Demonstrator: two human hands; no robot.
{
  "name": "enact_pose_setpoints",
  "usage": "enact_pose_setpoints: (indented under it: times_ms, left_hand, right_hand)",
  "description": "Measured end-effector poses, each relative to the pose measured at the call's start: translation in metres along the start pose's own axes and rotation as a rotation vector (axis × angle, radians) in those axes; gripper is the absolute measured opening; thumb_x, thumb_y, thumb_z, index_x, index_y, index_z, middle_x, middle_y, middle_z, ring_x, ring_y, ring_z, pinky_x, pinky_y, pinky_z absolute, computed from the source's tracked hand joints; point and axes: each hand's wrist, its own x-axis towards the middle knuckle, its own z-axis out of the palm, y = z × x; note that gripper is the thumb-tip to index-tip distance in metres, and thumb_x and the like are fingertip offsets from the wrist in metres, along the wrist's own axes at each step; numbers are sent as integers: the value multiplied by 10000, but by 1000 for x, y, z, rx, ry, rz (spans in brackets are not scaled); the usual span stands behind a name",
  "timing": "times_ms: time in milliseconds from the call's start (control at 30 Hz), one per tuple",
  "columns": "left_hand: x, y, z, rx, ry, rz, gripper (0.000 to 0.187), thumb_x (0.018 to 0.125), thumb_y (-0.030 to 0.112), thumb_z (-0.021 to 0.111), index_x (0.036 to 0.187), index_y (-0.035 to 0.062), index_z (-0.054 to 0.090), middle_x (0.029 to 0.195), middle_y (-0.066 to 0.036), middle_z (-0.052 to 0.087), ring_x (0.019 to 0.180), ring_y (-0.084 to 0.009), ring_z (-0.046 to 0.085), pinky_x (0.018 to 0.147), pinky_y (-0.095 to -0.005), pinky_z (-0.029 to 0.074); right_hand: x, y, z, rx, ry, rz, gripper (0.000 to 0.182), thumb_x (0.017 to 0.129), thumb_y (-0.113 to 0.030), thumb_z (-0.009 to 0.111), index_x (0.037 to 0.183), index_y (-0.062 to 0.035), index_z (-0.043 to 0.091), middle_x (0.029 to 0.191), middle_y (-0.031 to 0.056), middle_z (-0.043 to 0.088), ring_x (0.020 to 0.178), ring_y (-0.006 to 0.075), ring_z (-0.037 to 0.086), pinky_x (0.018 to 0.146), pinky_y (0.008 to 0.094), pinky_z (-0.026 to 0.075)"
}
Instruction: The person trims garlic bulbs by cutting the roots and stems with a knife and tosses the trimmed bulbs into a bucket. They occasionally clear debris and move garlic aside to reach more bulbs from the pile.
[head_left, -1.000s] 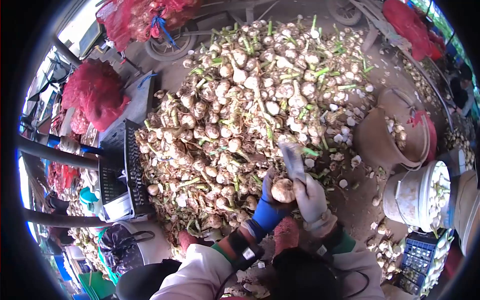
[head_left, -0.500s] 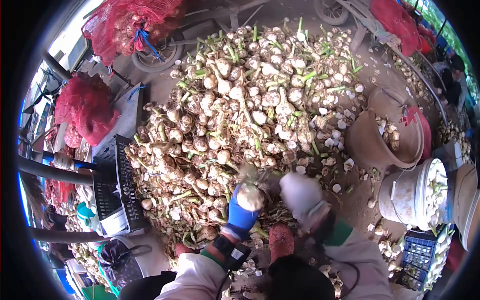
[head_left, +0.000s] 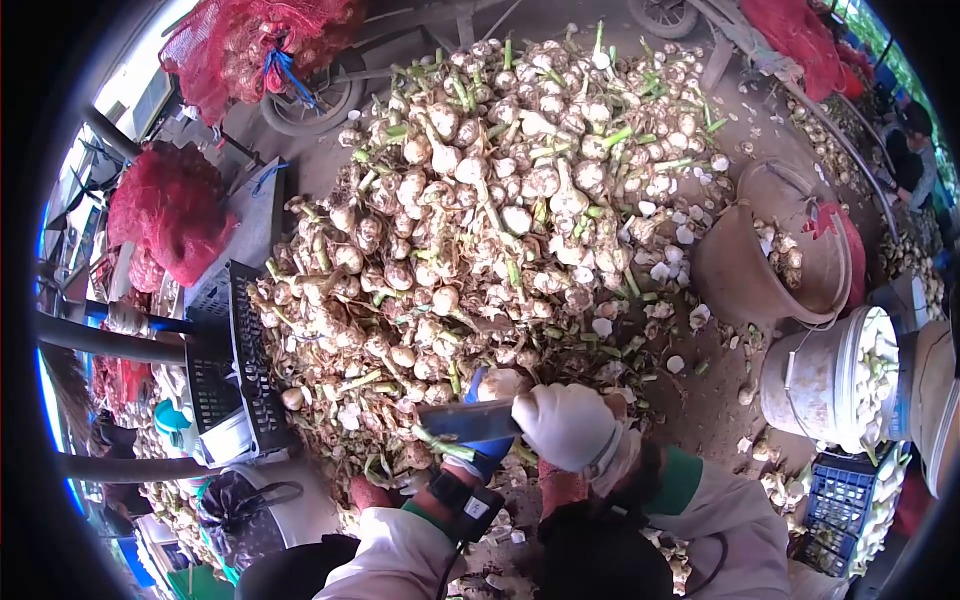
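My left hand, in a blue glove, is closed around a garlic bulb whose pale round end shows above the fingers. In a white glove, my right hand grips a knife, its handle hidden in the fist. The wide flat knife blade points left and crosses in front of my left hand, covering part of it. A green garlic stem shows just under the blade. Beyond both hands spreads a large heap of garlic bulbs with stems and dry skins.
At the right are a tan tub with some bulbs, a white bucket of garlic and a blue crate. A black crate stands left, near red mesh sacks. Another person is at the far right.
My right hand has come left and the knife blade now shows clearly across the front of my left hand. The bulb stays in my left hand.
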Motion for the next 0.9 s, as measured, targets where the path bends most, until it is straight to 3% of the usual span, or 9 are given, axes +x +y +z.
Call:
enact_pose_setpoints:
  times_ms: [67, 133, 200, 300, 400, 433, 633, 733, 900]
  left_hand:
    - [-1, 2, 16, -824, 205, 68, 250, 1032, 232, 358, 1145, 98, 536, 1088, -62, 632, 979, -186, 620, 920, -394, 504]
    - [-21, 55, -2, -781, 195, 92, 253, 1000, 182, 482, 1227, 71, 482, 1082, -83, 626, 1012, -209, 607, 927, -368, 511]
    - [7, 25, 2, -1879, -165, -183, 417, 937, 71, 583, 1310, 21, 403, 1130, -89, 609, 1053, -226, 611, 961, -389, 493]
    - [-1, 51, 27, -924, 67, 214, 767, 816, 98, 770, 1425, 113, 303, 1192, -50, 530, 1050, -153, 547, 937, -306, 468]
    - [-17, 76, 14, -889, 109, 185, 679, 792, 60, 779, 1332, 117, 370, 1187, -53, 514, 1058, -155, 546, 915, -303, 473]
    - [-20, 95, 4, -885, 181, 370, 555, 787, 23, 766, 1218, 103, 427, 1179, -71, 527, 1040, -156, 567, 871, -312, 496]
    - [-34, 119, -26, -1172, 269, 225, 335, 913, 55, 609, 1206, 89, 448, 1033, -65, 597, 866, -110, 598, 783, -262, 519]
    - [-38, 83, -19, -1084, 194, 96, 403, 951, 85, 559, 1327, 83, 415, 1128, -65, 582, 950, -112, 590, 825, -242, 507]
    - [-70, 76, 6, -282, -361, 240, 478, 861, 243, 711, 1251, 35, 530, 1067, -127, 620, 1001, -283, 604, 890, -412, 496]
  right_hand:
    - [-4, 30, 14, -45, -289, 308, 130, 830, -124, 551, 944, -62, 561, 664, 96, 587, 617, 254, 649, 521, 392, 520]
    - [-44, 88, 46, 284, -57, 818, 84, 886, -162, 556, 905, -82, 572, 740, 165, 619, 640, 368, 626, 592, 473, 510]
    - [-50, 71, 40, 395, -181, 1009, 185, 881, -92, 506, 1028, -39, 605, 822, 182, 666, 681, 381, 640, 628, 476, 518]
    - [-94, 22, 149, 1424, 35, 981, 226, 872, -124, 541, 1069, -38, 612, 846, 173, 661, 719, 361, 645, 663, 438, 525]
    - [-86, 43, 124, 621, 67, 460, 206, 887, -168, 561, 1032, -31, 612, 860, 162, 654, 787, 318, 643, 709, 383, 522]
    - [-41, 35, 56, 1262, 14, 1162, 183, 908, -167, 560, 1025, -38, 614, 915, 161, 643, 835, 313, 639, 739, 370, 516]
    - [3, 28, -26, 401, 305, 561, 215, 902, -220, 559, 1062, -81, 596, 885, 181, 598, 731, 399, 607, 649, 467, 505]
    - [-62, 41, 47, 467, -277, 816, 255, 854, -204, 596, 1067, -71, 641, 836, 185, 638, 772, 390, 630, 672, 453, 510]
    - [-82, 61, 14, 571, 132, 1110, 239, 843, -146, 607, 1035, -13, 658, 871, 198, 676, 775, 342, 676, 698, 399, 519]
